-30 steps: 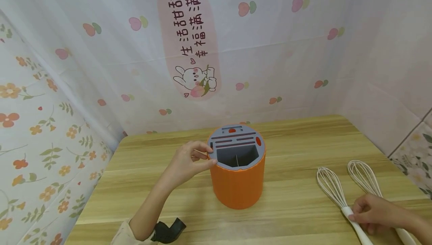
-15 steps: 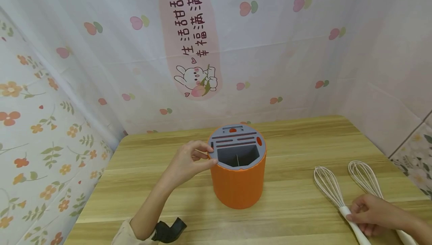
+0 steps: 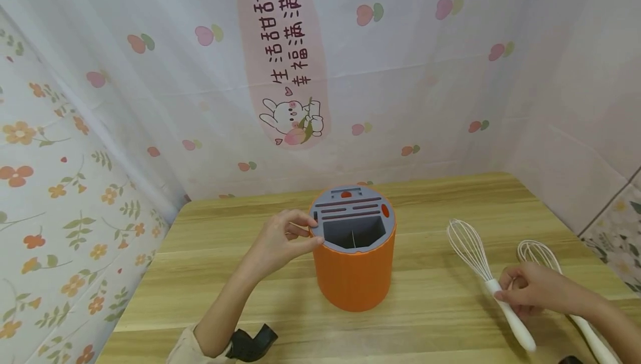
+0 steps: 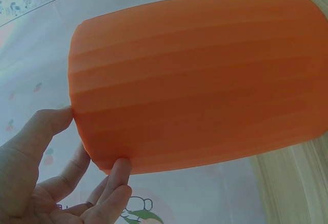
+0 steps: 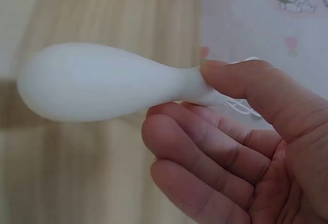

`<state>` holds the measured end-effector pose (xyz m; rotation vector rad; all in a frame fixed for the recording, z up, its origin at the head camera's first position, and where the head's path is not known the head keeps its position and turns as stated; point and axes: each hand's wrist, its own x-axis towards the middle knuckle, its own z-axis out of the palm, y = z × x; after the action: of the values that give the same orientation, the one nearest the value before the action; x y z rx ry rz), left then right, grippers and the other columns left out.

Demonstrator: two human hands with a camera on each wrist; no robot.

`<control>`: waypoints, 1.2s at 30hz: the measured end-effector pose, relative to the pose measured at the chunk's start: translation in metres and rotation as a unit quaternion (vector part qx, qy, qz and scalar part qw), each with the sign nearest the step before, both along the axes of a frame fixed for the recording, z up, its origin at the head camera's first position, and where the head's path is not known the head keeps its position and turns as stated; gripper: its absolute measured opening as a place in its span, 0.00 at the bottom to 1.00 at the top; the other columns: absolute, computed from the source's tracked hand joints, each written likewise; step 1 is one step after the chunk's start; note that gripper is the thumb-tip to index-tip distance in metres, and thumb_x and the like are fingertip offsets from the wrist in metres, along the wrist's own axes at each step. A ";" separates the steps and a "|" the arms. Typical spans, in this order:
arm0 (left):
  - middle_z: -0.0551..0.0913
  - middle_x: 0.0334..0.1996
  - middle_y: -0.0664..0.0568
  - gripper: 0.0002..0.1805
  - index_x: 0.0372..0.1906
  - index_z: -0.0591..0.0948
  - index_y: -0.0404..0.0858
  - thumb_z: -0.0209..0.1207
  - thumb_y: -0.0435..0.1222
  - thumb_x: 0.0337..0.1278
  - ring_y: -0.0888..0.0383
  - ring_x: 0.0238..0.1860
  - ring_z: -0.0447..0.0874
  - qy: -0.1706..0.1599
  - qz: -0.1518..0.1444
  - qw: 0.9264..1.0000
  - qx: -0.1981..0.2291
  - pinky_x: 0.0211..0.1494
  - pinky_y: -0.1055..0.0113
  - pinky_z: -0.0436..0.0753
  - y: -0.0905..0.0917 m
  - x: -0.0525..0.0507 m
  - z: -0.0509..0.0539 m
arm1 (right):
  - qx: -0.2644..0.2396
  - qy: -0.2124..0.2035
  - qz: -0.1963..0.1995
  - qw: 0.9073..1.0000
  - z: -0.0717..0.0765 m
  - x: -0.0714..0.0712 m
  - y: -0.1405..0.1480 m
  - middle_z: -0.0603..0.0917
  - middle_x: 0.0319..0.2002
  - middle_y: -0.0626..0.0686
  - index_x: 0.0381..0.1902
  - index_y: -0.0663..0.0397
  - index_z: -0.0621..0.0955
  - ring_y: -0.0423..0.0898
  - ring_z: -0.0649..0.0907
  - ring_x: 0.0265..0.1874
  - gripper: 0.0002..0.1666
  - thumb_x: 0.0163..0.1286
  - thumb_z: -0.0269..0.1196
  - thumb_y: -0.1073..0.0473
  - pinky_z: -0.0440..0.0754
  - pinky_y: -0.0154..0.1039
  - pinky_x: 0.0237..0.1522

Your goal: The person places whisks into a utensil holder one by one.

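An orange cylindrical utensil holder (image 3: 353, 280) stands upright on the table, with a grey slotted top (image 3: 345, 206) that has a divided opening. My left hand (image 3: 278, 241) grips its upper left rim; in the left wrist view the thumb and fingertips touch the edge of the orange wall (image 4: 195, 80). Over at the right, my right hand (image 3: 538, 290) pinches a white-handled whisk just below its wires. That whisk (image 3: 516, 319) looks lifted off the wood, wires pointing away. The bulbous handle (image 5: 92, 83) fills much of the right wrist view, thumb above and fingers below.
A second whisk (image 3: 540, 254) lies on the table to the right, partly hidden behind my right hand and forearm. Patterned curtains (image 3: 400, 74) close off the back and sides of the wooden table (image 3: 225, 275). A black wrist mount (image 3: 252, 343) sits at my left wrist.
My right hand has raised the nearer whisk and carried it left and away from me. The left hand keeps its place on the utensil holder's rim.
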<state>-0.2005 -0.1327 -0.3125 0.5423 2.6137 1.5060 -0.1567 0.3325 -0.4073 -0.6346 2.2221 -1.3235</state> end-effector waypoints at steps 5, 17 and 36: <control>0.76 0.43 0.55 0.12 0.36 0.80 0.46 0.69 0.39 0.44 0.59 0.38 0.79 0.000 -0.002 1.000 0.000 0.41 0.63 0.78 -0.001 0.000 0.000 | 0.009 0.037 0.015 0.999 0.022 -0.012 -0.018 0.78 0.15 0.49 0.34 0.67 0.76 0.35 0.75 0.14 0.06 0.67 0.55 0.67 0.76 0.36 0.15; 0.77 0.43 0.50 0.14 0.38 0.80 0.41 0.68 0.40 0.45 0.56 0.40 0.80 0.006 -0.013 1.000 0.004 0.37 0.65 0.79 0.000 -0.002 -0.001 | 0.034 0.191 0.051 0.980 0.080 -0.029 -0.070 0.78 0.17 0.42 0.33 0.52 0.78 0.34 0.73 0.15 0.03 0.63 0.61 0.65 0.69 0.31 0.15; 0.77 0.42 0.51 0.14 0.38 0.80 0.41 0.68 0.40 0.45 0.57 0.39 0.80 0.003 -0.004 1.000 0.004 0.40 0.63 0.79 -0.001 -0.001 -0.002 | 0.079 0.318 0.112 0.938 0.157 -0.055 -0.153 0.78 0.18 0.34 0.31 0.47 0.79 0.33 0.77 0.17 0.03 0.60 0.64 0.59 0.77 0.33 0.25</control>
<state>-0.2018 -0.1338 -0.3149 0.5579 2.6073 1.5163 -0.2119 0.1790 -0.2504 -1.3588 2.6041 -0.8866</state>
